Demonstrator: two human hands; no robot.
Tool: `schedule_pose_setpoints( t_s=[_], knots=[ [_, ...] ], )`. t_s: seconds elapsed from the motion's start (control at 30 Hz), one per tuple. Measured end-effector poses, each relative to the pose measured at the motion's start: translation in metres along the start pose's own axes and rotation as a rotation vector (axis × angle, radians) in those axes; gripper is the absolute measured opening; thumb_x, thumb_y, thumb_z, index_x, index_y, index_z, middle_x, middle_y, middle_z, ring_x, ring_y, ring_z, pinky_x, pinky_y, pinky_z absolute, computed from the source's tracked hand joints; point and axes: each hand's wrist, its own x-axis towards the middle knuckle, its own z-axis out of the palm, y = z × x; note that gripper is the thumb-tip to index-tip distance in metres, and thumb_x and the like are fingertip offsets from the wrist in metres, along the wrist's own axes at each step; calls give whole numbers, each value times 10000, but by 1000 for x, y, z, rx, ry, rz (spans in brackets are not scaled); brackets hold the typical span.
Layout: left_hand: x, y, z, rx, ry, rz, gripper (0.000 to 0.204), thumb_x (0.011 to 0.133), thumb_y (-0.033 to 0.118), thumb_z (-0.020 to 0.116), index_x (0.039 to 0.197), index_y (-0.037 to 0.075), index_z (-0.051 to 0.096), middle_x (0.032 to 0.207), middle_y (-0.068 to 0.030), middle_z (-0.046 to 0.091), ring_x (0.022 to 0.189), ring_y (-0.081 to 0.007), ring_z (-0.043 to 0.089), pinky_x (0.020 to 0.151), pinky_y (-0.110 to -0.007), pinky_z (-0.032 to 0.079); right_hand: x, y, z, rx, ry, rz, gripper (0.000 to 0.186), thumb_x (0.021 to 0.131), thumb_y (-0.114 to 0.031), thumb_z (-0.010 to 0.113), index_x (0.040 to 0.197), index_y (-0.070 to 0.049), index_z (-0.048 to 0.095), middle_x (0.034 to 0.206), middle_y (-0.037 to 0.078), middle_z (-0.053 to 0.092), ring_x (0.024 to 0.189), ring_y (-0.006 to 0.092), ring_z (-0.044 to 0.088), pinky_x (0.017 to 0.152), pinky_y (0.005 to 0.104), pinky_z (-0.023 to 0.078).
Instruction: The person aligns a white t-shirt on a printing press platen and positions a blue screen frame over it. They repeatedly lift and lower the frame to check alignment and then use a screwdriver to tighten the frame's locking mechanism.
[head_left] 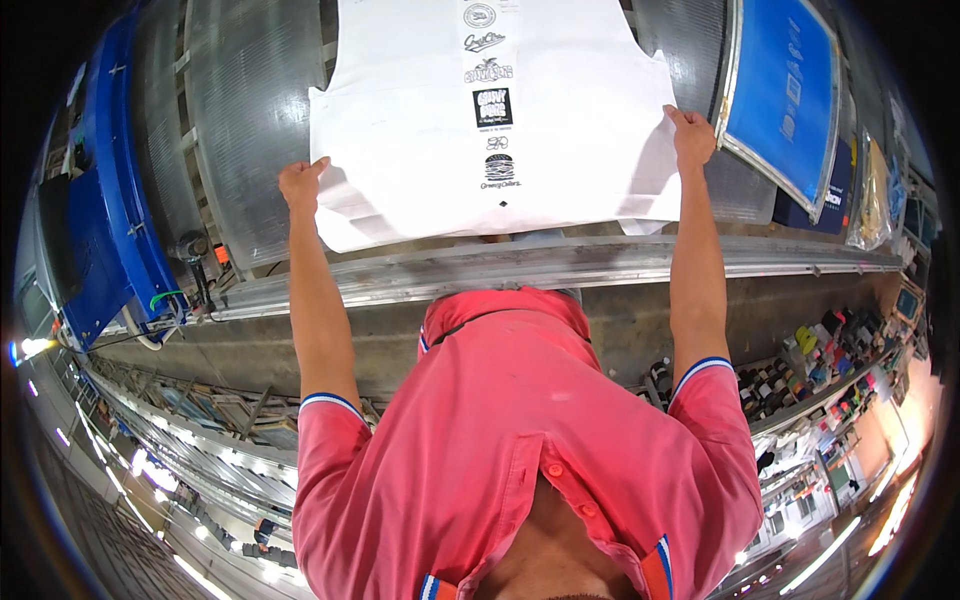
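Note:
A white cut garment panel (410, 150) lies spread in front of me, with a column of black printed designs down its middle. My left hand (303, 184) pinches its left edge between thumb and fingers. At the right edge, somewhat farther up, my right hand (692, 138) pinches the cloth the same way. Both arms are stretched forward. The panel's near edge hangs loosely curved close to the metal rail, and its far end runs out of the top of the picture.
Grey ribbed translucent panels (250, 120) lie under and beside the cloth. A metal rail (480, 268) runs along the near side. A blue printing screen (780, 95) in a metal frame and a clear plastic bag (876, 195) are at right. Blue machinery (125, 180) stands at left.

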Motion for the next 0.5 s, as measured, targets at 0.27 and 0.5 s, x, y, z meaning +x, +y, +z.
schedule_pose_setpoints(
  t_s=[0.27, 0.5],
  knots=[
    [-2, -1, -1, 86, 7, 82, 468, 711, 233, 890, 607, -32, 519, 577, -87, 497, 558, -204, 391, 554, -403, 393, 5, 8, 3, -11, -3, -37, 504, 771, -512, 780, 896, -25, 754, 807, 147, 724, 769, 294, 692, 722, 407, 511],
    [-1, -13, 2, 37, 61, 117, 447, 682, 214, 899, 672, -50, 538, 676, -140, 535, 617, -254, 467, 603, -406, 411, -1, 12, 3, 49, 67, -129, 412, 784, -383, 802, 799, 16, 701, 721, 137, 663, 683, 268, 623, 681, 390, 490]
  ],
)
